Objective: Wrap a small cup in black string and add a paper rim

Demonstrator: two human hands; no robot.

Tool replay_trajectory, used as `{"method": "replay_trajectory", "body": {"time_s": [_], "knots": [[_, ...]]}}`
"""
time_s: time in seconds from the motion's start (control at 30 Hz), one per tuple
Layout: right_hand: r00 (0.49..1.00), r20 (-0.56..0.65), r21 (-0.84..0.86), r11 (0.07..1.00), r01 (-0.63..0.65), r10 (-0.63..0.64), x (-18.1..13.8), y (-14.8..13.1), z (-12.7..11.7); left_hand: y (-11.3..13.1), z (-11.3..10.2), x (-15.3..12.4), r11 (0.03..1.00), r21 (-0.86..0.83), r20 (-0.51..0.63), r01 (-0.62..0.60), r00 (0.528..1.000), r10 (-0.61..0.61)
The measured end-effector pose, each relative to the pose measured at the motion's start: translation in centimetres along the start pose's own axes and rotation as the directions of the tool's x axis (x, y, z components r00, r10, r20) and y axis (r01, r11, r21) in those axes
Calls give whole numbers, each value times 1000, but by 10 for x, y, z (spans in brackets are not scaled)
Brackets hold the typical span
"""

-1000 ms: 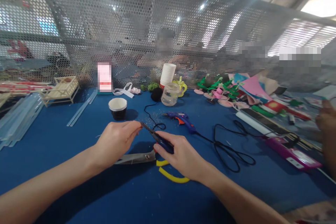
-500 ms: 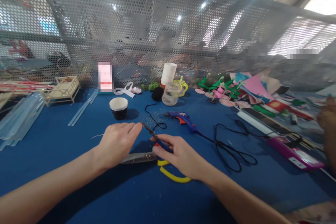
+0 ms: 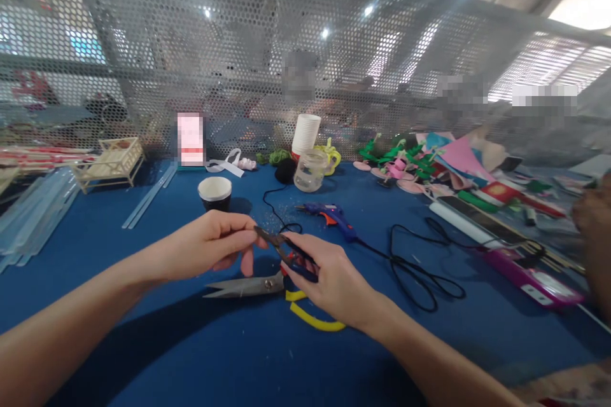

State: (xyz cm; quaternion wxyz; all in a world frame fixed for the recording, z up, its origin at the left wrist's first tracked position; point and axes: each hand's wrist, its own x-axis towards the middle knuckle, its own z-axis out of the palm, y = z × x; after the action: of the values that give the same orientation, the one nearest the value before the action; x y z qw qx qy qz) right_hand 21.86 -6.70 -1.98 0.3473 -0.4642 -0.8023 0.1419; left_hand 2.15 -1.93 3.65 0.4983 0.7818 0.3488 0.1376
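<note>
Perforated metal mesh (image 3: pixel 238 76) rises behind a blue table (image 3: pixel 214 356), on which a blue glue gun (image 3: pixel 329 213) lies roughly in the middle. Nearer the wearer than the glue gun, and a little to its left, dark-handled pliers (image 3: pixel 274 240) are held above the table. Wrapped around their handles, the right hand (image 3: pixel 334 273) grips them, while the left hand (image 3: pixel 214 241) brings thumb and forefinger to the pliers' tip; whether anything thin is pinched there, I cannot tell.

Compared with half a second ago, the pliers' handles stand wider apart and the left hand has turned, its other fingers now hanging loosely. That suggests the bite has been eased, perhaps between two squeezes. More of the blades of the yellow-handled scissors (image 3: pixel 248 286), lying nearer than the glue gun, has come into view.

Left of the glue gun stands a dark cup (image 3: pixel 214 203) with a white inside, upright, its foot hidden by the left hand; its bottom is out of sight. Just beyond the glue gun sits a clear jar (image 3: pixel 308 181); I can make out no contents. Behind that, white cups (image 3: pixel 306 132) are nested in a leaning stack.
</note>
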Motion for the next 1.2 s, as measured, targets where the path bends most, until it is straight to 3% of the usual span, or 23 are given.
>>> {"method": "replay_trajectory", "body": {"time_s": [0.1,0.2,0.27,0.37,0.53,0.73,0.83,1.1,1.2], "knots": [[997,6,-42,996,74,-74,-1,3,-2,-1,-5,-3,975,-220,158,42,987,-7],[997,-1,-65,995,79,-79,-1,3,-5,-3,-2,-2,972,-233,75,-14,997,33],[998,-7,-80,995,64,-64,-1,2,-7,-2,4,-1,991,-99,-43,-87,996,83],[1000,-13,-66,997,26,-27,0,0,-6,0,11,-1,964,206,-210,-166,955,209],[999,-41,-20,1000,-21,20,-1,0,-1,-4,20,0,870,473,-347,-136,879,326],[996,-71,-22,998,-53,51,-2,-3,0,-5,23,0,843,517,-374,-149,846,380],[995,-65,-12,997,-82,81,-2,-6,-1,-5,23,0,798,575,-385,-178,802,456],[985,47,64,984,-166,164,0,-12,-2,-13,26,3,525,836,-312,-159,649,693],[983,66,89,980,-176,171,0,-14,-2,-18,27,5,444,887,-277,-128,621,733]]}}
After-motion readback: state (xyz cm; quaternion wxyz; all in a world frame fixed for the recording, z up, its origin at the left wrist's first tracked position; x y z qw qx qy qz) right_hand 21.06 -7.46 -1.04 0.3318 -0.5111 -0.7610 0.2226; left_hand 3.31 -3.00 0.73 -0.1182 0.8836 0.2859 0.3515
